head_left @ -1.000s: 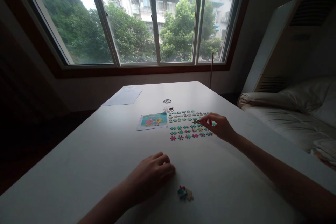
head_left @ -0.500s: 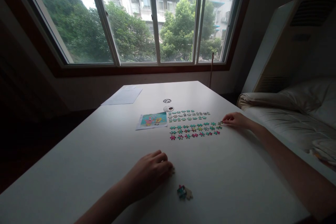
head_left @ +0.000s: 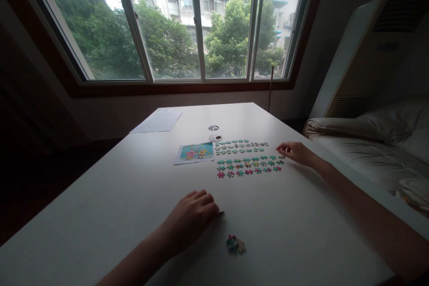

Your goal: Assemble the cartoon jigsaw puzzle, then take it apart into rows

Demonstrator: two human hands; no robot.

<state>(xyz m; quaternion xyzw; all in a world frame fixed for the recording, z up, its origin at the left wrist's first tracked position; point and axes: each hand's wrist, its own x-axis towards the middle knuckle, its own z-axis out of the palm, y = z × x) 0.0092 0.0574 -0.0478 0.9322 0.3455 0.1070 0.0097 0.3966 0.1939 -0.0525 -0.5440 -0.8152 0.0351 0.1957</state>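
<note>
Rows of small jigsaw puzzle pieces [head_left: 248,159], mostly teal with some pink and yellow, lie spaced out on the white table [head_left: 134,205]. My right hand [head_left: 296,153] hovers at the right end of these rows, its fingers slightly apart and nothing visible in them. Closer to me, my left hand [head_left: 194,214] has its fingers closed on a puzzle piece [head_left: 220,212], of which only a thin edge shows. Just right of that hand is a small heap of loose pieces [head_left: 236,245], some showing their plain backs.
Left of the rows lies a printed cartoon picture [head_left: 196,153]. Two round black-and-white marks [head_left: 215,138] are beyond it. White paper sheets [head_left: 157,121] rest at the far left edge. A pale sofa [head_left: 358,147] stands along the right side.
My right hand has shifted slightly left and lifted off the piece at the row's end, its fingers loosening. The piece in my left hand has tilted and now shows edge-on.
</note>
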